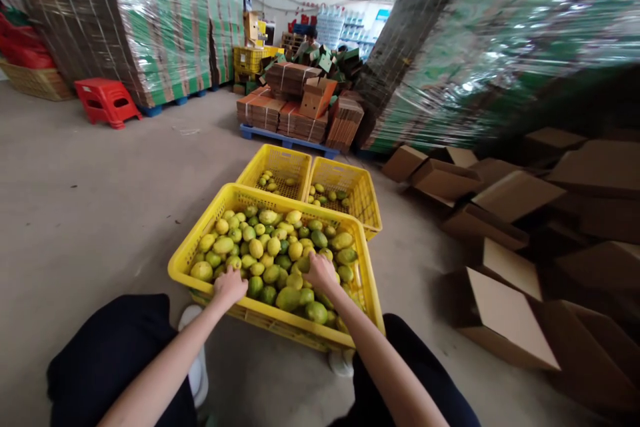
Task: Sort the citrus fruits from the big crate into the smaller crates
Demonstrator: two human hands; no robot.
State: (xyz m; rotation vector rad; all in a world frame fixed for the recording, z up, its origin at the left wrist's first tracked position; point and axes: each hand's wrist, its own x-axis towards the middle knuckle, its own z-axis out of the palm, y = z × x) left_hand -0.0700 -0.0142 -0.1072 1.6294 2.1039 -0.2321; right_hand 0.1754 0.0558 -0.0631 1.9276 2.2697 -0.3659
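Note:
Yellow and green lemons [273, 246] fill a yellow plastic crate [371, 280] in front of me, between my knees. My left hand [231, 285] reaches over the crate's near left side, its fingers curled on a yellow lemon [233, 262]. Further right, my right hand [321, 272] is closed around a greenish lemon [303, 265] among the others. The undersides of both grips are hidden. Behind the full crate stand two more yellow crates, a left one [245, 170] and a right one [373, 203], each with some lemons at the bottom.
Open cardboard boxes [510, 307] lie heaped on the right. Flattened cartons [300, 121] are stacked on a blue pallet [285, 140] ahead. A red stool [107, 101] stands at the left by a wrapped pallet stack [175, 27]. Another wrapped stack [500, 47] rises at the right.

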